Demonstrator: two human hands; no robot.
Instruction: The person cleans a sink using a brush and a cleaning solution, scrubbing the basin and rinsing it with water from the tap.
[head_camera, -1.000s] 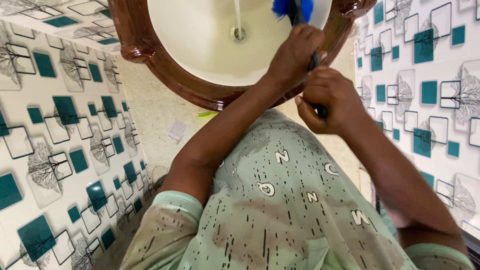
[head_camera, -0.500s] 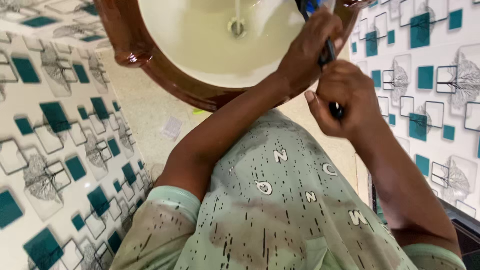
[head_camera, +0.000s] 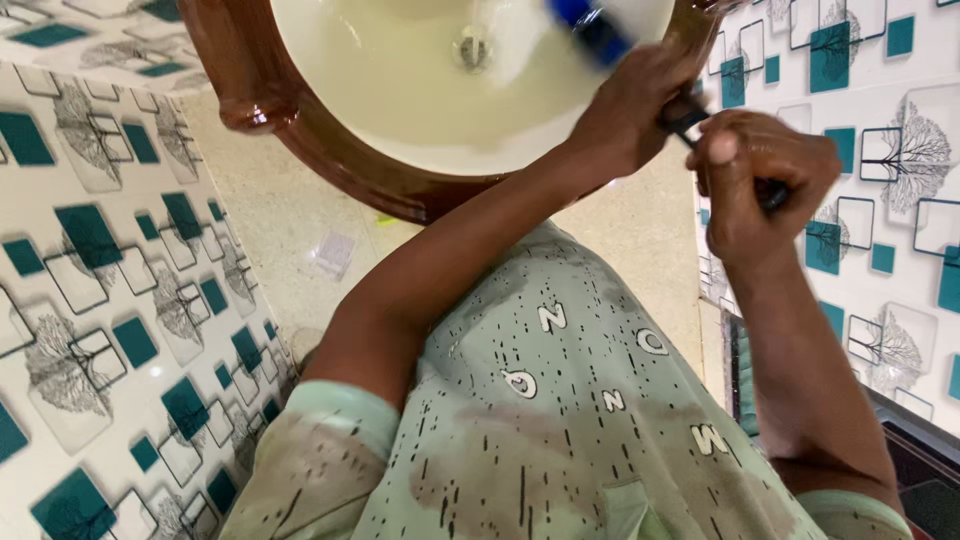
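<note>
Blue bristles of the brush (head_camera: 590, 30) sat blurred near the top centre of the frame, inside the cream basin (head_camera: 400, 90), just right of the drain (head_camera: 470, 48). Your left hand (head_camera: 630, 115) was wrapped tight around the brush's dark handle at the upper right, over the basin's glossy brown rim (head_camera: 330, 160). Your right hand (head_camera: 765, 185) was fisted around the handle's lower end, just right of the left hand and in front of the patterned teal-and-white wall tiles (head_camera: 900, 150). A small pale scrap of paper (head_camera: 333, 253) lay on the speckled floor (head_camera: 290, 230) at centre left.
</note>
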